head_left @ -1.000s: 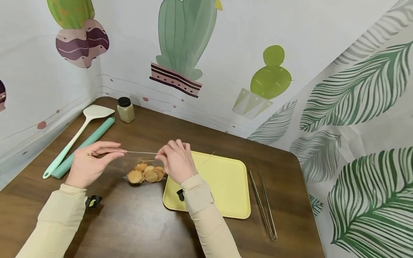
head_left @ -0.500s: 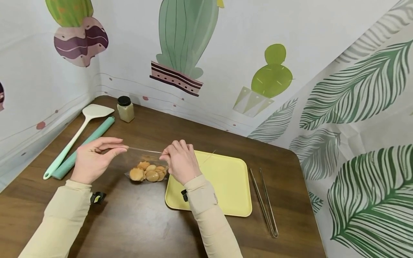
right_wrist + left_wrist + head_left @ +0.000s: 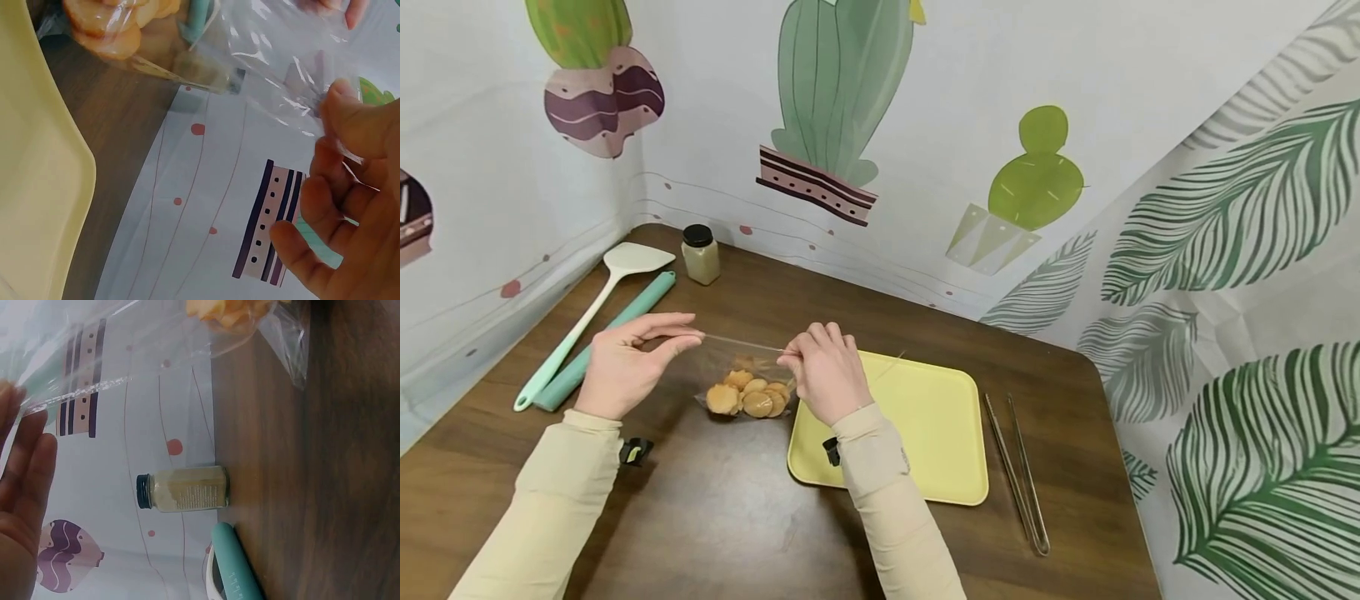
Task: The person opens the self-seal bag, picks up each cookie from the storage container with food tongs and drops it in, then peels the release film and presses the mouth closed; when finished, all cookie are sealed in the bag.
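A clear plastic bag (image 3: 737, 348) with several round golden-brown biscuits (image 3: 757, 402) in its bottom stands between my hands. My left hand (image 3: 625, 367) pinches one upper corner of it between thumb and fingers. At the opposite upper corner my right hand (image 3: 829, 375) pinches the film, so the top edge is stretched nearly straight. In the right wrist view the thumb and index finger grip the plastic (image 3: 275, 81), while the other fingers are loosely bent. The left wrist view shows the film (image 3: 156, 347) running up to the left fingertips; the thumb is not clearly visible there.
Right of the bag, partly under my right arm, lies a yellow tray (image 3: 932, 433). Metal tongs (image 3: 1021, 483) lie beyond it. At the left are a pale spatula (image 3: 583, 321), a teal bar-shaped thing (image 3: 643, 298) and a black-lidded jar (image 3: 702, 257). A printed cloth wall (image 3: 925, 83) stands behind.
Both hands have shifted slightly right, the left one also a little upward, still holding the bag's top edge. More of the film shows below that edge. The view has shifted slightly.
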`<state>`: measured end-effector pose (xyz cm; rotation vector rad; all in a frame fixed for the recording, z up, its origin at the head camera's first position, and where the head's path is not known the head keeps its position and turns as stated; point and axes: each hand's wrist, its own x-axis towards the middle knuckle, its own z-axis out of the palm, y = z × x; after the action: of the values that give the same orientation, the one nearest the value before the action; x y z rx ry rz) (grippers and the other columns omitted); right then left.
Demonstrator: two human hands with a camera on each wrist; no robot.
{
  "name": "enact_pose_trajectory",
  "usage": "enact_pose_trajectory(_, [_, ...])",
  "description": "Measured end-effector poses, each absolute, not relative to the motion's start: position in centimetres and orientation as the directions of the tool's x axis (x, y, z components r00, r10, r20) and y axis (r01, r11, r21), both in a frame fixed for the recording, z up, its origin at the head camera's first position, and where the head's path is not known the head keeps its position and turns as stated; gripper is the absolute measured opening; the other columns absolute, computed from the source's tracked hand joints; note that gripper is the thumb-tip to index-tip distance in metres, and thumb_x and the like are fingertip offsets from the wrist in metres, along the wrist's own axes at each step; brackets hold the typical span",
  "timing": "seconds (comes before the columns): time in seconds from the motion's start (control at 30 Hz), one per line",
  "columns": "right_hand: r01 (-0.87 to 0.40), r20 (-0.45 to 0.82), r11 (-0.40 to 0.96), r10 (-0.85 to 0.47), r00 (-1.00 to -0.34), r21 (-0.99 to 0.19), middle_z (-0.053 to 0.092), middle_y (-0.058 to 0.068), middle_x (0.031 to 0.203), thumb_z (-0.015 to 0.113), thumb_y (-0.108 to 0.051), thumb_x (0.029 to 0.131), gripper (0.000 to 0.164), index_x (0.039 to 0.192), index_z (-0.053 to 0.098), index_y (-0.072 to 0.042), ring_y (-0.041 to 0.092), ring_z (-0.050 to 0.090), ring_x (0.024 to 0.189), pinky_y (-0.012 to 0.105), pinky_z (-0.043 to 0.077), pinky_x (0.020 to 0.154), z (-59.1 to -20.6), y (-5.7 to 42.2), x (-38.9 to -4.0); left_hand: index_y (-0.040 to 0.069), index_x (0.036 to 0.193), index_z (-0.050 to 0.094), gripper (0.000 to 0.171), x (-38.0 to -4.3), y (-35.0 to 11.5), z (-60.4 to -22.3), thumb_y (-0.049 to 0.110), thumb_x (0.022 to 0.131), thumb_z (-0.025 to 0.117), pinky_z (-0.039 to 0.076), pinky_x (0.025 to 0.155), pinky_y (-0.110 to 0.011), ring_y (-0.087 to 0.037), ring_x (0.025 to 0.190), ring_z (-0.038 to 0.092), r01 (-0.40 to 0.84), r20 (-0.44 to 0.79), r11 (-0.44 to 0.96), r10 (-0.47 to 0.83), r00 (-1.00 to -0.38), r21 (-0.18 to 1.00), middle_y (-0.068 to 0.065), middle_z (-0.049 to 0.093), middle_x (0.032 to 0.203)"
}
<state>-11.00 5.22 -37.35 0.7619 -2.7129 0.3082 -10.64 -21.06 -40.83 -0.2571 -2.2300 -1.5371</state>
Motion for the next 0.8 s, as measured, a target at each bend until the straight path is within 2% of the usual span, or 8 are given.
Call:
enact_pose_trajectory(0.27, [-0.544,0.272,0.805,-0.482,-0.833,-0.238,0.057,-0.008,0.096,0.058,-0.041,0.097,0.023,0.104,0.067,-0.020,0.013,0.045,0.088,0.025,0.034,0.072,-37.1,5.6,-11.2,0.007,0.117,0.069,0.045,-10.8,-21.1,-40.7,-0.010,0.077,0.077,0.046,0.074,-0.014,-0.004,0.091,0.065,0.482,0.505,0.346,0.027,-0.863,0.805,-0.013,0.073,0.094])
enact_pose_trajectory(0.5, [-0.523,0.216,0.795,-0.477,-0.852,-0.308,0.056,-0.006,0.096,0.063,-0.043,0.094,0.038,0.121,0.063,-0.016,0.012,0.046,0.091,0.025,0.035,0.074,-36.9,6.0,-11.6,0.006,0.128,0.062,0.057,-10.2,-20.7,-39.3,-0.011,0.076,0.077,0.045,0.080,-0.014,-0.003,0.094,0.063,0.487,0.504,0.394,0.068,-0.861,0.780,-0.018,0.070,0.106])
enact_pose_trajectory(0.67, [-0.491,0.196,0.788,-0.451,-0.871,-0.372,0.056,-0.006,0.098,0.066,-0.041,0.092,0.040,0.123,0.061,-0.015,0.013,0.049,0.094,0.026,0.036,0.076,-36.8,6.8,-11.6,0.014,0.137,0.055,0.065,-10.9,-21.5,-40.5,0.000,0.079,0.080,0.043,0.084,-0.013,0.002,0.100,0.059,0.411,0.411,0.425,0.096,-0.907,0.807,-0.011,0.067,0.118])
enact_pose_trajectory(0.73, [-0.483,0.196,0.785,-0.441,-0.876,-0.388,0.056,-0.006,0.098,0.066,-0.041,0.092,0.040,0.122,0.061,-0.015,0.014,0.049,0.094,0.027,0.036,0.076,-36.8,7.3,-11.7,0.016,0.139,0.052,0.064,-11.0,-21.8,-40.8,0.008,0.082,0.079,0.042,0.084,-0.012,-0.001,0.103,0.058,0.357,0.346,0.445,0.109,-0.932,0.822,-0.008,0.066,0.122])
enact_pose_trajectory(0.8, [-0.476,0.195,0.783,-0.434,-0.879,-0.401,0.056,-0.005,0.098,0.066,-0.041,0.093,0.040,0.122,0.061,-0.015,0.014,0.049,0.095,0.028,0.037,0.076,-36.8,7.8,-11.6,0.016,0.142,0.048,0.064,-11.0,-21.9,-40.9,0.017,0.085,0.078,0.042,0.087,-0.018,-0.007,0.109,0.057,0.304,0.279,0.469,0.123,-0.952,0.829,-0.005,0.063,0.127])
